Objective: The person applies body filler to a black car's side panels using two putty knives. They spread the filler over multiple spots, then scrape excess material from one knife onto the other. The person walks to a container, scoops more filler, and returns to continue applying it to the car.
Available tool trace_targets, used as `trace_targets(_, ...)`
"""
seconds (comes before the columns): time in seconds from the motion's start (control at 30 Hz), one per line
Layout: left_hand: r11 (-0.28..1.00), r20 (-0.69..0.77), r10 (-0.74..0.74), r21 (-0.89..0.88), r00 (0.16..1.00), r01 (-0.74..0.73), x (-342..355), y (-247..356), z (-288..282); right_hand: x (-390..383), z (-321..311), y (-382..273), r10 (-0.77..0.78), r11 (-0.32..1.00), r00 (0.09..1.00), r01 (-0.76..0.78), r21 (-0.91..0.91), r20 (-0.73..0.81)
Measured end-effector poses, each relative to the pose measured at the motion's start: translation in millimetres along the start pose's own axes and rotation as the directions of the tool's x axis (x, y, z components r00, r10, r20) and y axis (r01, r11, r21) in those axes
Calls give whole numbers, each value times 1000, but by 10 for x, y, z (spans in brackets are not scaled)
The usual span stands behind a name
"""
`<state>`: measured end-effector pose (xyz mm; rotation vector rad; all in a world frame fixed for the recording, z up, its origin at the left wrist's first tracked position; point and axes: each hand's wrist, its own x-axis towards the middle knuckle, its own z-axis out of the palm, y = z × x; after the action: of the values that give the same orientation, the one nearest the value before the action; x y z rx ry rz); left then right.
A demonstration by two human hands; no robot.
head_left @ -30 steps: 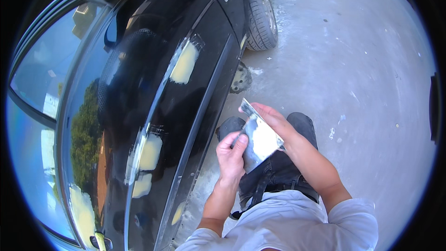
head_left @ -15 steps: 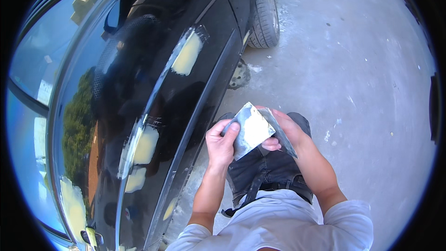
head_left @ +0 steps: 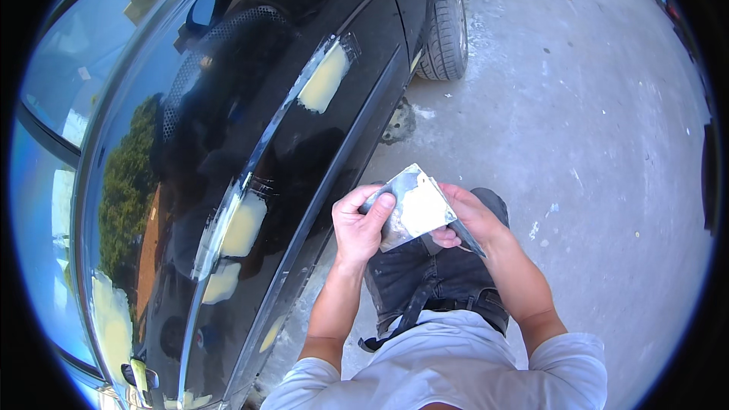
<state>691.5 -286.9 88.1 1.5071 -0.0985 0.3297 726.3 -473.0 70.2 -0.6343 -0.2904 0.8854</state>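
1. Head view: your left hand (head_left: 363, 222) and right hand (head_left: 465, 222) both grip a metal plate (head_left: 410, 209) smeared with pale filler, above your lap.
2. On the black car door (head_left: 304, 144), several filler patches (head_left: 325, 76) look applied, seemingly not yet sanded.

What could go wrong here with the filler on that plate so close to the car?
The plate is tilted between the left hand and right hand, so its pale filler could slide onto the trousers. The plate's sharp corner might nick the black door beside it.
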Motion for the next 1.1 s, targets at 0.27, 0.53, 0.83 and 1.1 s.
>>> trace_targets(0.27,1000,-170,27,-6,985,-29,61,17,-71,53,-115,95,29,986,964,-71,-153,-264)
trace_targets(0.53,987,-314,96,-90,944,-131,-52,-69,212,128,43,203,-305,909,740,413,47,-599)
trace_targets(0.83,610,56,586,626,808,-486,-486,-300,296,332,160,349,-301,857,655,505,105,-693)
trace_targets(1.1,544,228,558,627,798,-558,-563,-291,244,279,183,158,-319,932,757,361,-42,-571)
